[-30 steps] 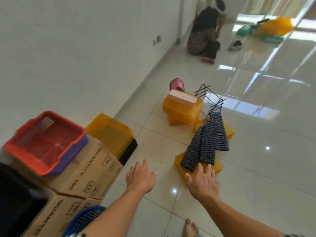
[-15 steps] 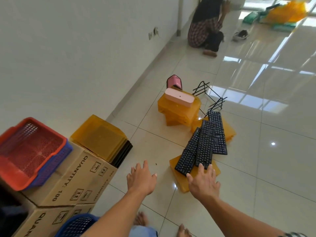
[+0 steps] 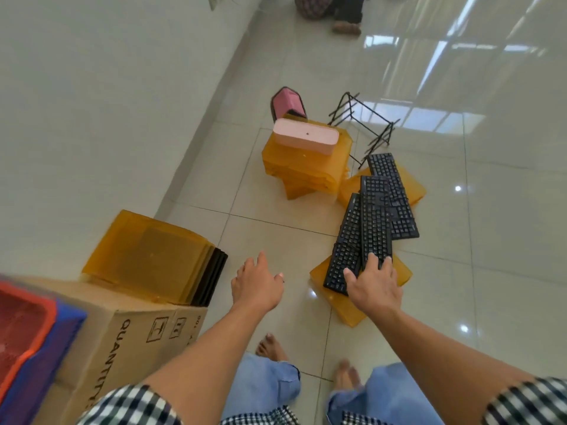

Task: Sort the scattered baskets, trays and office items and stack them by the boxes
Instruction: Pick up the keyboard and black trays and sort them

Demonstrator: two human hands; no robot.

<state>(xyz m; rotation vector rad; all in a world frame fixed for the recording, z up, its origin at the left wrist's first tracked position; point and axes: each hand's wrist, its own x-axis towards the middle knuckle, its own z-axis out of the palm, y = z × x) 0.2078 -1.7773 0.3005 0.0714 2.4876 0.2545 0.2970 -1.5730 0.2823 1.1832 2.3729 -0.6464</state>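
Right hand (image 3: 372, 286), fingers straight, is over the near end of the black plastic keyboards (image 3: 376, 222); left hand (image 3: 256, 285) hovers spread, empty.

right hand (image 3: 372, 286) moved forward over keyboards (image 3: 375, 228), left hand (image 3: 256, 283) further forward above floor (image 3: 276, 237)

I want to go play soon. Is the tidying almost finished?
Not yet. Done: yellow trays lean stacked beside the cardboard box, and a red basket sits on it. In hand: the right hand reaches onto the black keyboards; the left hand is empty. Left: the keyboards, another yellow tray pile, the pink box and wire rack.
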